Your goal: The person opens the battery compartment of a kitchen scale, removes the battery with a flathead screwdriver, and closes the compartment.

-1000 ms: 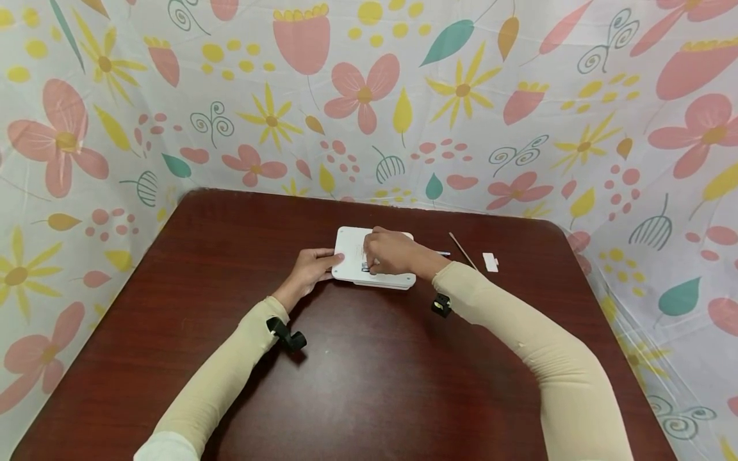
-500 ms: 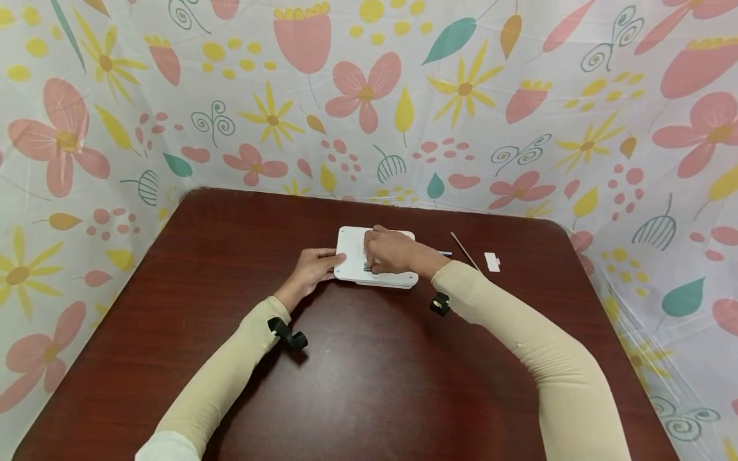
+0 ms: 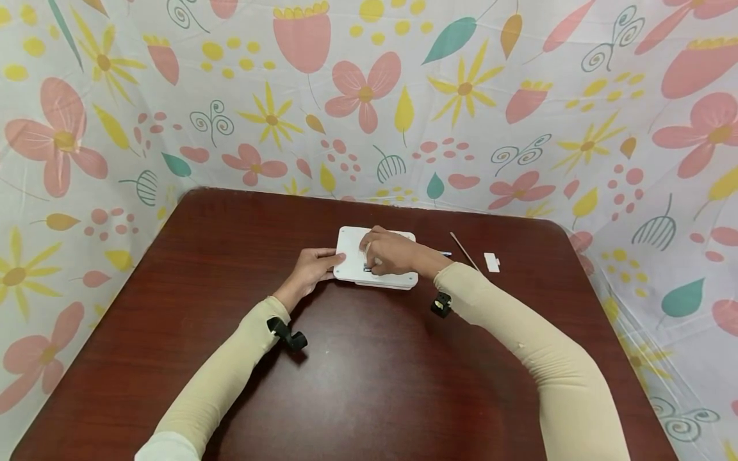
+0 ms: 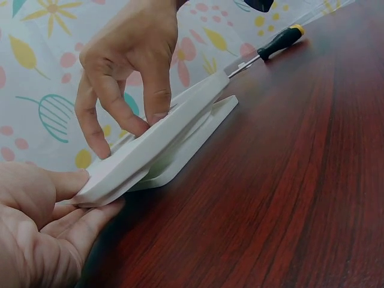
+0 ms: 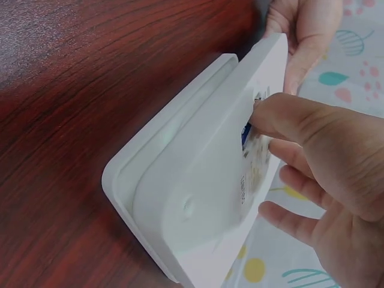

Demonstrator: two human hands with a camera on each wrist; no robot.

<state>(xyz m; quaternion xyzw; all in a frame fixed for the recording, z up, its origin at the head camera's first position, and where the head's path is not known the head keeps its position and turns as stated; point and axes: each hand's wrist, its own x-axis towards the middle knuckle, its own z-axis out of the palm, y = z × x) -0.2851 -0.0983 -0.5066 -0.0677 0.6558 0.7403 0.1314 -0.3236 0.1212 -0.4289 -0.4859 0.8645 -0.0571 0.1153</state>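
A white kitchen scale (image 3: pixel 349 246) lies underside up on the table, its two layers showing a gap in both wrist views. My left hand (image 3: pixel 311 269) grips its left edge, thumb on top and fingers beneath. Over the underside, my right hand (image 3: pixel 392 251) is bent down with thumb and fingertips in a recess. There a blue battery (image 5: pixel 246 133) shows, partly hidden by the thumb, which pinches or presses it. A printed label (image 5: pixel 249 186) lies beside the recess. The other right fingers are loosely bent near the scale's surface.
Right of the scale lie a screwdriver (image 4: pixel 281 43) with a dark and yellow handle and a small white battery cover (image 3: pixel 491 262). A slim bluish item (image 3: pixel 444 253) shows beside the right wrist, its kind unclear. Flowered cloth (image 3: pixel 369 96) hangs behind the dark table (image 3: pixel 357 384).
My right fingers have shifted slightly over the recess, with the index finger lifting a little outward. My left hand and the scale stay almost still.
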